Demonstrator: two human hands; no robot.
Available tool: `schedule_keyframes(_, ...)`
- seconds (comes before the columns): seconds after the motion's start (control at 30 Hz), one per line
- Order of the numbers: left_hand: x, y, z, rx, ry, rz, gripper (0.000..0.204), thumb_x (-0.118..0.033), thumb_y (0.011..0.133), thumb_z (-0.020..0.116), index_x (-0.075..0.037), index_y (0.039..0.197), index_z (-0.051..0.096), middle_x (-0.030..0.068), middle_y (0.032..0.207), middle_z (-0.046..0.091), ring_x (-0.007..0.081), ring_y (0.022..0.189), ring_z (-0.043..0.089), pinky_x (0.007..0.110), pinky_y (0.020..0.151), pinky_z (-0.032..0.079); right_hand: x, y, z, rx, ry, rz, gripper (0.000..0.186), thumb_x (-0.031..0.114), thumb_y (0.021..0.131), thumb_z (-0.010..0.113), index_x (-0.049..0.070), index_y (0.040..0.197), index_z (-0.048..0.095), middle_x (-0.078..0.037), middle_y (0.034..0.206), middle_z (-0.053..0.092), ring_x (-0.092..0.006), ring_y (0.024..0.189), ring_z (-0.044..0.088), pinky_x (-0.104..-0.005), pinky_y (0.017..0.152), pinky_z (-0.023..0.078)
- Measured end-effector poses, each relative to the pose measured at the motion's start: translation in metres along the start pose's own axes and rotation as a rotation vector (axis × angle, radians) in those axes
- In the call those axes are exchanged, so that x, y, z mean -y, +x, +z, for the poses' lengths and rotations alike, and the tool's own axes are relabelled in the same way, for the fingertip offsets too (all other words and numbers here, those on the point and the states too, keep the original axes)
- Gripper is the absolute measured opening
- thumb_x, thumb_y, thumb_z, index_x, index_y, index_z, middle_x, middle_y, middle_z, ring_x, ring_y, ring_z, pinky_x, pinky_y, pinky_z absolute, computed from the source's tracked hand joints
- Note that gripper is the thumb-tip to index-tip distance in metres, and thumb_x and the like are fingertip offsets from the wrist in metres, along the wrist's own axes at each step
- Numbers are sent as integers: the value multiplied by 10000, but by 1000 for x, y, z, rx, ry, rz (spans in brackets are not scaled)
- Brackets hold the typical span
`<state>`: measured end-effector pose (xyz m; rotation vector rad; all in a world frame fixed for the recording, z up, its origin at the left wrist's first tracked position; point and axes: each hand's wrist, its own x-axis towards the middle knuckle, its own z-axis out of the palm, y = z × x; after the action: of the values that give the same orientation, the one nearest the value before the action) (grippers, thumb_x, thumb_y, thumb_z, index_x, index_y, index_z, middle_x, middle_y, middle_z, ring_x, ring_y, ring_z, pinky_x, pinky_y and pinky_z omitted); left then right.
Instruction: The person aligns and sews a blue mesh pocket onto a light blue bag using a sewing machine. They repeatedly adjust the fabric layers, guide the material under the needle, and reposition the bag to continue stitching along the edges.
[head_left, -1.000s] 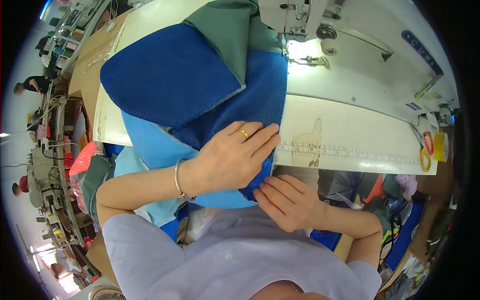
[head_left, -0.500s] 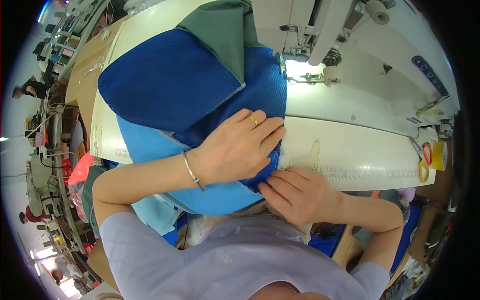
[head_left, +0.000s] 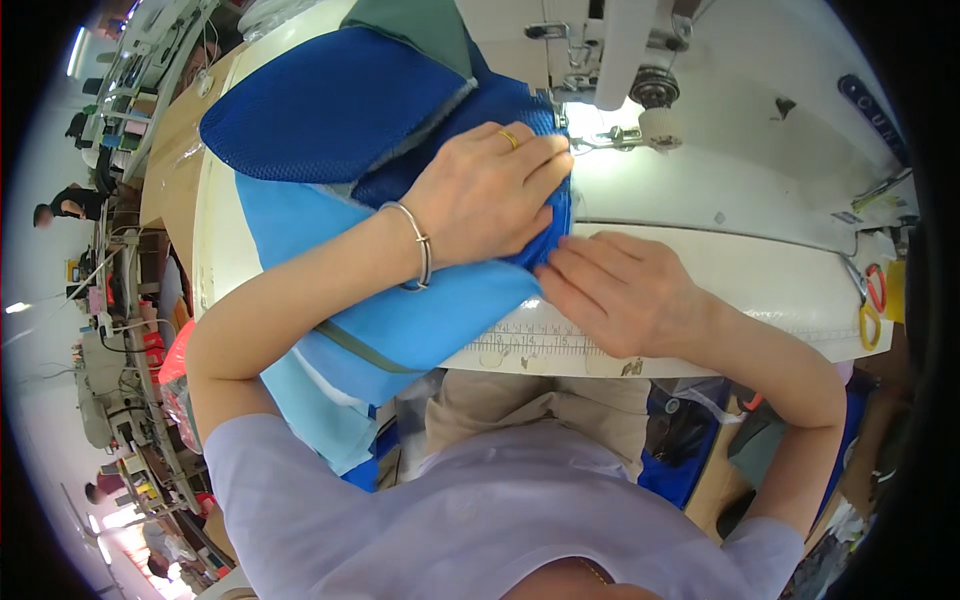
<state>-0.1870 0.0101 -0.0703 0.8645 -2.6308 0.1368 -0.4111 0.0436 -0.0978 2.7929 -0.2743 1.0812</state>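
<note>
Dark blue mesh fabric (head_left: 330, 105) lies folded on the white sewing table, with its right edge running to the needle area (head_left: 562, 118) of a sewing machine (head_left: 622, 60). Flat on this edge, just on the near side of the needle, rests my left hand (head_left: 485, 190) with its fingers stretched out. My right hand (head_left: 625, 290) pinches the near corner of the fabric edge between thumb and fingers. Light blue fabric (head_left: 430, 310) spreads underneath and hangs over the table's front edge. A grey-green piece (head_left: 415, 30) lies on the far side.
Scissors with red and yellow handles (head_left: 871, 310) lie at the table's right end beside a yellow roll (head_left: 897, 290). A printed ruler scale (head_left: 540, 340) runs along the front edge. Cardboard (head_left: 175, 170) borders the left side; people and other machines are farther left.
Both hands and the fabric have moved away from me toward the needle. The left fingertips are now close by it. More of the ruler and front edge shows.
</note>
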Motion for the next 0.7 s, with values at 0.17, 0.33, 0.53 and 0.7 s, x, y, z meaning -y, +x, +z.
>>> schedule_keyframes(0.17,-8,5,-28,83,5,-23,397,-132,748,786,-34,1128,725,98,1150,719,289,1080,684,398,913,577,12,-1,1,-56,-1,159,293,125,760,710,-8,1020,732,-95,862,673,-207,849,682,-287,662,534)
schedule_keyframes(0.33,-7,0,-42,108,12,-13,329,-69,745,788,-42,1070,751,79,1078,730,292,1014,697,426,914,574,20,0,1,-57,121,233,208,123,737,698,15,914,706,-67,852,644,-195,832,663,-286,645,526)
schedule_keyframes(0.53,4,4,-40,-1,-26,92,285,-51,750,774,-36,1034,750,71,1007,720,285,970,692,464,947,571,23,0,-6,12,237,273,156,121,670,669,23,790,654,-69,816,609,-194,800,644,-296,628,517)
schedule_keyframes(0.7,-11,-3,-34,36,203,164,310,-79,738,801,-36,1042,755,62,1011,721,263,971,695,485,975,565,29,2,2,-98,155,215,166,126,661,671,11,781,661,-72,779,601,-193,780,629,-294,621,508)
